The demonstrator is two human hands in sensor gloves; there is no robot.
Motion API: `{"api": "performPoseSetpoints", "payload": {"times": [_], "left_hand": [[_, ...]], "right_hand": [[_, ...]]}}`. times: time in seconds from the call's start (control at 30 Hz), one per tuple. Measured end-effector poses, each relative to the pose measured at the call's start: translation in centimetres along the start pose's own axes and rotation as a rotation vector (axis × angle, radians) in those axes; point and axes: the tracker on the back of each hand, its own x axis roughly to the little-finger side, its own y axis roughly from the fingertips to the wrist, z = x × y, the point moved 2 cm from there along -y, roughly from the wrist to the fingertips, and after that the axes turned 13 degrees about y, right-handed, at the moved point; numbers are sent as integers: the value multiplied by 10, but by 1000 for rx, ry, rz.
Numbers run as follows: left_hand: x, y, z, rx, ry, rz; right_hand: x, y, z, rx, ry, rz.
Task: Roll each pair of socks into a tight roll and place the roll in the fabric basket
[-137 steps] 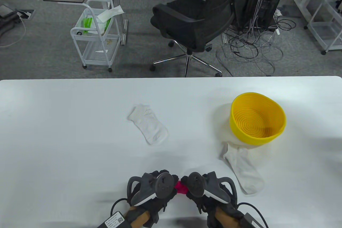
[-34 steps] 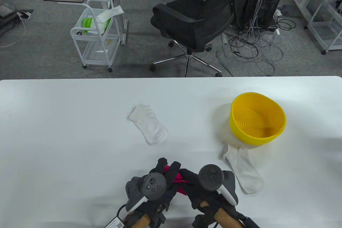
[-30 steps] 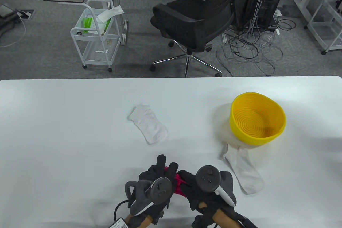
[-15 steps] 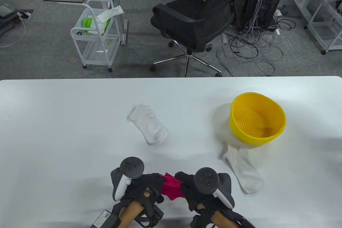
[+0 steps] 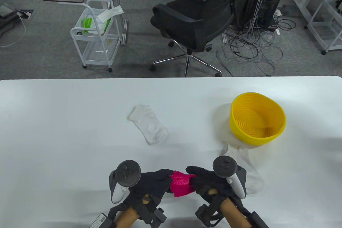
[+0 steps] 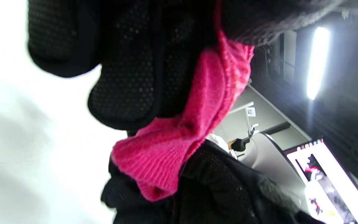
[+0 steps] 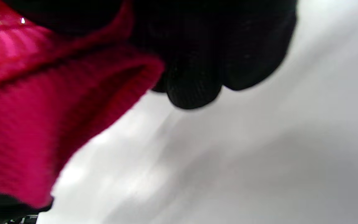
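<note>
A bright pink sock roll (image 5: 181, 186) is held between both hands near the table's front edge. My left hand (image 5: 157, 182) grips its left end and my right hand (image 5: 204, 180) grips its right end. Up close, the left wrist view shows the pink sock roll (image 6: 179, 137) bunched under my gloved fingers (image 6: 126, 77), and the right wrist view shows the pink sock roll (image 7: 36, 102) beside dark fingertips (image 7: 194, 84) above the white table. The yellow fabric basket (image 5: 257, 119) stands at the right with nothing visible inside.
One white sock (image 5: 149, 127) lies flat at the table's middle. Another white sock (image 5: 247, 167) lies between the basket and my right hand, partly under the tracker. Beyond the far table edge (image 5: 171, 78) stand a black office chair (image 5: 197, 19) and a white cart (image 5: 96, 33).
Both hands have turned over with the pink roll. My left hand swung left and rolled palm-in; my right hand shifted right, its tracker now over the near white sock. The roll shows more.
</note>
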Motion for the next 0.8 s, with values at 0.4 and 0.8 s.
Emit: {"api": "performPoseSetpoints", "payload": {"times": [0.4, 0.8], "left_hand": [[30, -5, 8, -78, 48, 156], [44, -4, 20, -66, 566, 202]], "right_hand": [[-10, 11, -17, -52, -286, -205], [-34, 18, 3, -336, -167, -433]]}}
